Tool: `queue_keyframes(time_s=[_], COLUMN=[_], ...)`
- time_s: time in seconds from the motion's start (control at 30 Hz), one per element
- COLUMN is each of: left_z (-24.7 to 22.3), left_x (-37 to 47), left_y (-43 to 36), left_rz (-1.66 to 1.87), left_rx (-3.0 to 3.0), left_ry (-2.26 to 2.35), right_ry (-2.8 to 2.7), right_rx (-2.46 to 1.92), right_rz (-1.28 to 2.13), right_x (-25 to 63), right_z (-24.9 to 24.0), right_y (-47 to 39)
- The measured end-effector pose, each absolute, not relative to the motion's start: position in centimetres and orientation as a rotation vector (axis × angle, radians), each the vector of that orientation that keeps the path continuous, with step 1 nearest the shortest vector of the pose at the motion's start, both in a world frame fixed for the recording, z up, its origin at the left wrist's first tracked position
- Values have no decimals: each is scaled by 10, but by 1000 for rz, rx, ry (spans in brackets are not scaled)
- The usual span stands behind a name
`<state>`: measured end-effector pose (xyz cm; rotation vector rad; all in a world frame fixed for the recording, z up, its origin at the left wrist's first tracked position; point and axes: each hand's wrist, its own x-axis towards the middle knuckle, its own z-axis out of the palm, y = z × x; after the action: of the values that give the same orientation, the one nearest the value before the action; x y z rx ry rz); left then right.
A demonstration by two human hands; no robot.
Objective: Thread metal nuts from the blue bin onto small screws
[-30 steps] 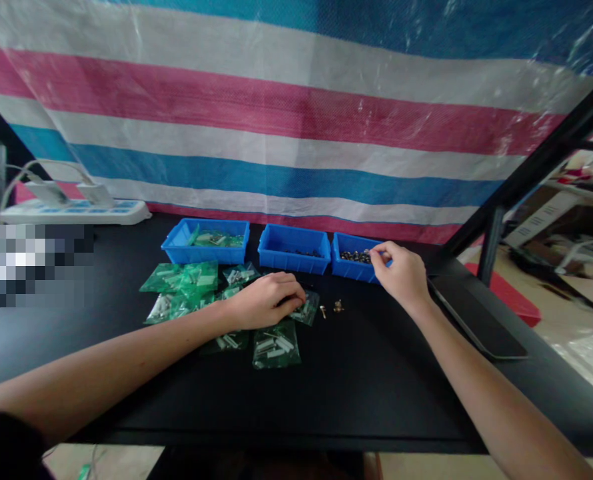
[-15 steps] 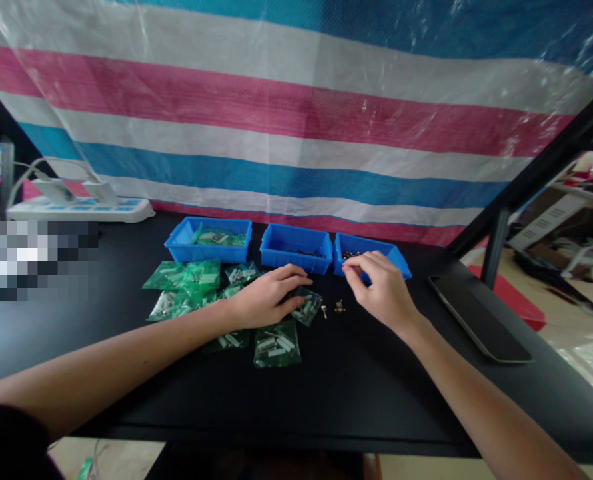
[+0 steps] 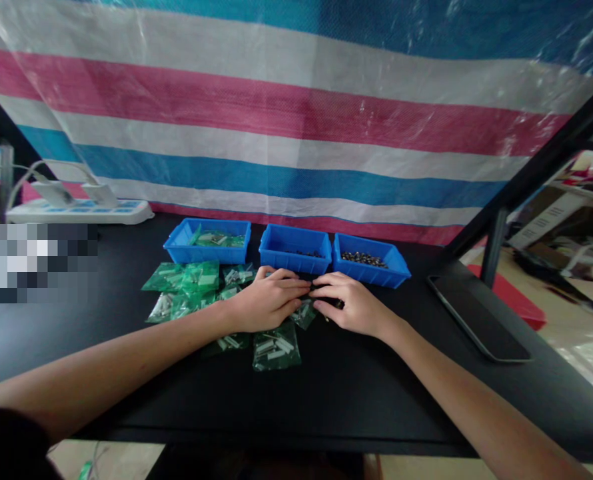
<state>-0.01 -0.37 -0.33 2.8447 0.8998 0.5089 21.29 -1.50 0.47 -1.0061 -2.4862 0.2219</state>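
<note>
A small clear plastic bag [image 3: 304, 315] with pale parts inside lies on the table between my hands. My left hand [image 3: 271, 300] holds it at its upper left, thumb and fingers closed over the edge. From the other side my right hand [image 3: 351, 303] meets it with bent fingers, its fingertips at the bag's top edge; what they pinch, if anything, is hidden. Small brass-coloured metal pieces [image 3: 340, 304] show partly beneath my right hand. Another filled bag [image 3: 276, 347] lies just below my left hand, and several green bags [image 3: 191, 280] are piled around my left wrist.
Three blue bins stand in a row behind my hands: a left bin [image 3: 176, 250] with bags, a middle bin [image 3: 289, 257] with dark small parts, a right bin [image 3: 376, 273] with metal pieces. A phone [image 3: 476, 320] lies right, a power strip [image 3: 81, 212] back left.
My right hand has moved left and down from the front of the right bin to the small bag, covering most of the loose metal pieces. My left hand has stayed nearly still.
</note>
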Motion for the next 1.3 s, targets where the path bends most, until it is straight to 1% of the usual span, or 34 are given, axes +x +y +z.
queue_keyframes(time_s=[0.77,1.07,1.3], left_z=[-4,-3,-2], left_x=[0,0,-1], left_y=[-3,-3,-4], left_rz=[534,534,545], left_rx=[2785,2767,2753], left_ry=[920,912,906], right_ry=[-2482,-2404,-2431], right_rx=[-1113,-971,-916], right_rz=[102,172,295], right_x=[209,205,194], right_z=[3,17,10], right_y=[-12,-28,-37])
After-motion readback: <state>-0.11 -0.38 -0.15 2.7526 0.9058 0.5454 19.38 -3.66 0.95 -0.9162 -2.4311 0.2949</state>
